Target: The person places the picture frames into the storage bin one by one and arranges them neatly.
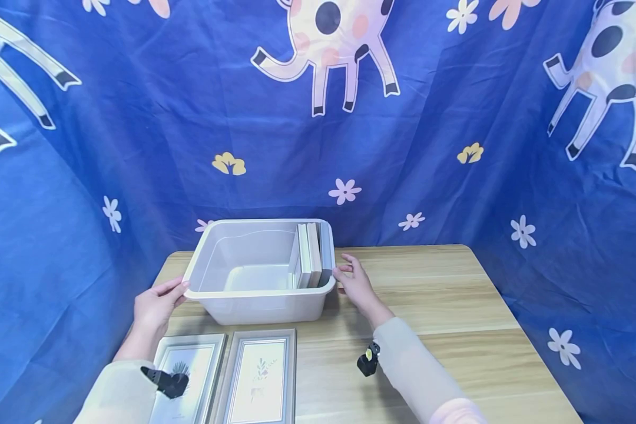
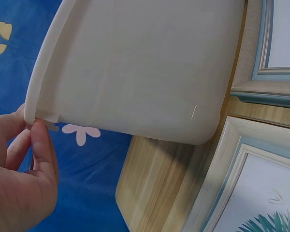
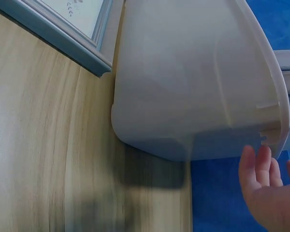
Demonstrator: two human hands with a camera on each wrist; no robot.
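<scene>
Blue cloth (image 1: 275, 141) surrounds the table on three sides, back, left and right; from where I stand, shallow folds and creases show across it. Print noted: large spotted, cow-like animals (image 1: 344, 44) along the upper part (the middle one is cut off by the top of my view), with pale flowers (image 1: 523, 231) and small yellow bushes (image 1: 229, 164) scattered among and below them. Tabletop (image 1: 429, 294): light wood finish, grain running roughly side to side, far corners rounded, far edge just beside the back cloth. Lighting bright overall; soft-edged shadows (image 3: 154, 169) darken patches of the wood.
</scene>
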